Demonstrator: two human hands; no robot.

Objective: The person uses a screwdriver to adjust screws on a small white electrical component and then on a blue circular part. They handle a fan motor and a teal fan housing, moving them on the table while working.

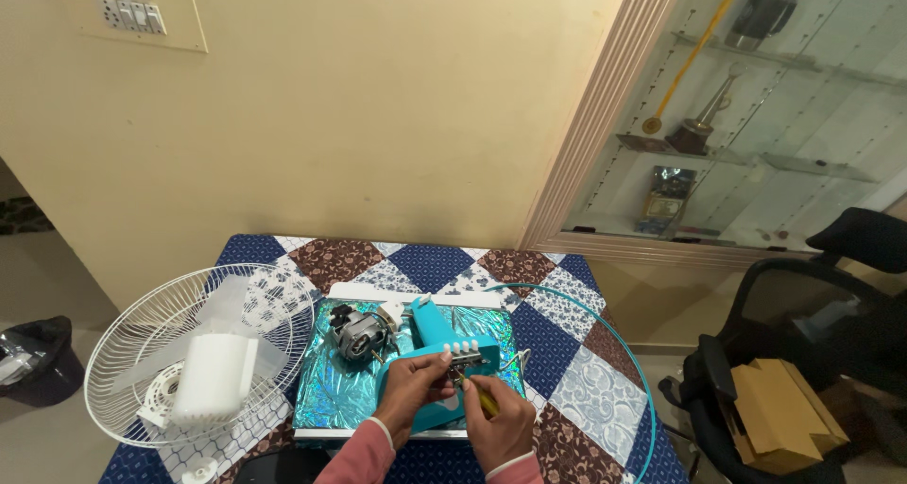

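while the teal fan housing lies on the shiny teal-foil board, its switch block with white buttons sits right at the fingers of both hands. the left hand is clamped on the housing just below the buttons, thumb and fingers closed around its edge. the right hand is closed around a yellow-handled screwdriver, whose tip meets the block just beside the left fingertips; the exact contact point is too small to tell.

judging from this, the step goes best with the left grip pressing the housing flat so it cannot rock, and the screwdriver kept in line with the fastener, pushed firmly while turning so the tip does not slip toward the fingers.

the housing's long axis runs from the grip up and away toward the wall, leaning slightly left. the grey motor lies beyond the grip to the left, its wires trailing toward the housing. farther left rests the white wire fan guard holding the translucent blades. a teal rim ring curves round the right side on the patchwork tablecloth.
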